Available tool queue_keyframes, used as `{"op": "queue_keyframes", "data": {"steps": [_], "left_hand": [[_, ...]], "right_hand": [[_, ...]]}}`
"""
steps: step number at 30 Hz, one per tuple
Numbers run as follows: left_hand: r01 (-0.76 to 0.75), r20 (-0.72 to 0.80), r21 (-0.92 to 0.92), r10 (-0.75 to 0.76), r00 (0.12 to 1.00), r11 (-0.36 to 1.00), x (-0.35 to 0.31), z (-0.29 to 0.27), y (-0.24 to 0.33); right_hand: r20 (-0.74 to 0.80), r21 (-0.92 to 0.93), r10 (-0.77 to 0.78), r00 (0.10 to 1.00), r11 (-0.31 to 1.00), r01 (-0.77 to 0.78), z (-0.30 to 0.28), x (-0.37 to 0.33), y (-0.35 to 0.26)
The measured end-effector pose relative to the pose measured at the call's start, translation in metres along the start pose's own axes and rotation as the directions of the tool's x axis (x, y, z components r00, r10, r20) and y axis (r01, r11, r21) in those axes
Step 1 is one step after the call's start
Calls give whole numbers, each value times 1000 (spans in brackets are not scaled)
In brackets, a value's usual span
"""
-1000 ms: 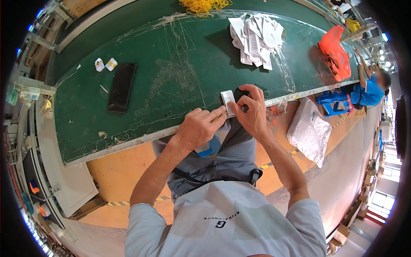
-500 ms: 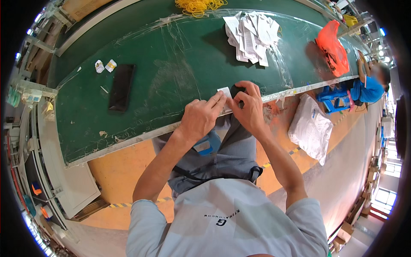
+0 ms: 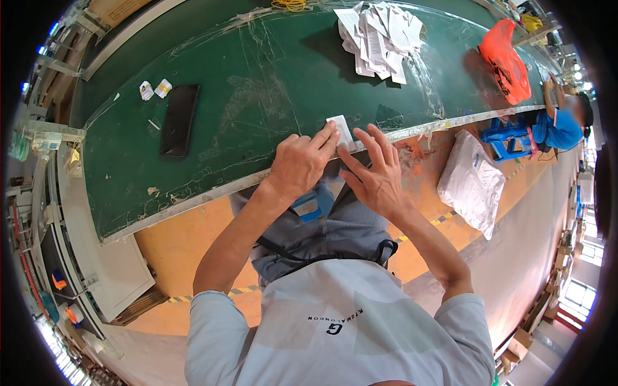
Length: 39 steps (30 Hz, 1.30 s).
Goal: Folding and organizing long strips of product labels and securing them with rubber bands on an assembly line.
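Observation:
At the near edge of the green-topped table, a small folded white paper [image 3: 345,134] lies between my hands. My left hand [image 3: 301,162] presses its fingers together on the paper's left side, holding it against the tabletop. Spread fingers show on my right hand [image 3: 380,172], whose index fingertip is at the paper's lower right edge; nothing is in its grasp. Farther back sits a loose heap of similar white folded papers [image 3: 380,42].
To the left are a black phone-like slab [image 3: 180,121] and two small white-and-yellow packets [image 3: 155,89]. A red plastic bag [image 3: 505,63] stands at right. Below it a white sack [image 3: 473,183] is on the floor. Another person [image 3: 559,125] in blue is at the far right.
My right hand has gone from a pinch beside the paper to spread fingers. More of the paper shows now. The left hand keeps its hold. The view has shifted slightly.

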<state>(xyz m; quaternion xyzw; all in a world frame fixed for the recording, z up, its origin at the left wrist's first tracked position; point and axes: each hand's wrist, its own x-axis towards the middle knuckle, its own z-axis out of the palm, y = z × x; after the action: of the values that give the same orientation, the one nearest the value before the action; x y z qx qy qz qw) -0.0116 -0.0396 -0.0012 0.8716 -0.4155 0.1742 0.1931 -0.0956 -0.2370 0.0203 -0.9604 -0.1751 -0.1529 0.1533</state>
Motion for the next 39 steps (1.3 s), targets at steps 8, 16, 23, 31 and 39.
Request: {"op": "queue_keyframes", "data": {"steps": [8,16,23,31,39], "left_hand": [[9,16,8,-10,1000,1000,-1,-1,1],[69,33,-13,-68,997,998,-1,0,0],[32,20,-32,-32,999,999,-3,-4,2],[-15,-15,-135,13,1000,991,-7,-4,-8],[-39,100,-161,56,993,986,-2,-18,-11]], "right_hand": [[68,33,-51,996,998,49,-1,-5,13],[3,52,-58,998,997,57,-15,-9,34],[-39,121,-203,978,971,206,2,23,31],[-7,251,-282,959,928,275,-3,41,47],[82,385,-271,959,896,221,-9,54,58]]}}
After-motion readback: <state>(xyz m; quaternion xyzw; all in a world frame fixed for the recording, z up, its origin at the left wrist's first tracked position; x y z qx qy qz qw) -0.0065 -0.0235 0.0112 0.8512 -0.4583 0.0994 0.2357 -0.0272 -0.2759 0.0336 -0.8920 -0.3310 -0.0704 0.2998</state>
